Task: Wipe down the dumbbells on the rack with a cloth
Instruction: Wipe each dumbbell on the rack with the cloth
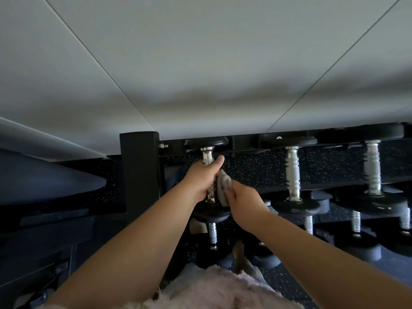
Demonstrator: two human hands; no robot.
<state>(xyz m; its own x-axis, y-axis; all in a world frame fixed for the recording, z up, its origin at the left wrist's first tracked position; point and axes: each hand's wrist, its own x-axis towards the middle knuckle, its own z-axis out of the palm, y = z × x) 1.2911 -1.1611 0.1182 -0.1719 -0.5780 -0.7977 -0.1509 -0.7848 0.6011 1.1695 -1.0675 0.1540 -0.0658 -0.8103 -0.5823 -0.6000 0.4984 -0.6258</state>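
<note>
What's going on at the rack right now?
A person is wiping the leftmost dumbbell on the top row of the rack. The left hand grips its chrome handle, while the right hand holds a grey cloth against the handle's right side. The next dumbbell to the right sits on the rack with no hand on it.

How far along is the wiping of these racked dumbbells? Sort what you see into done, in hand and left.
Done: nothing shows as finished; cleanliness cannot be judged. In hand: the leftmost dumbbell, its handle gripped by the left hand while the right hand holds the grey cloth against it. Left: apparently the second dumbbell, the third dumbbell and the lower row, none touched now.
</note>
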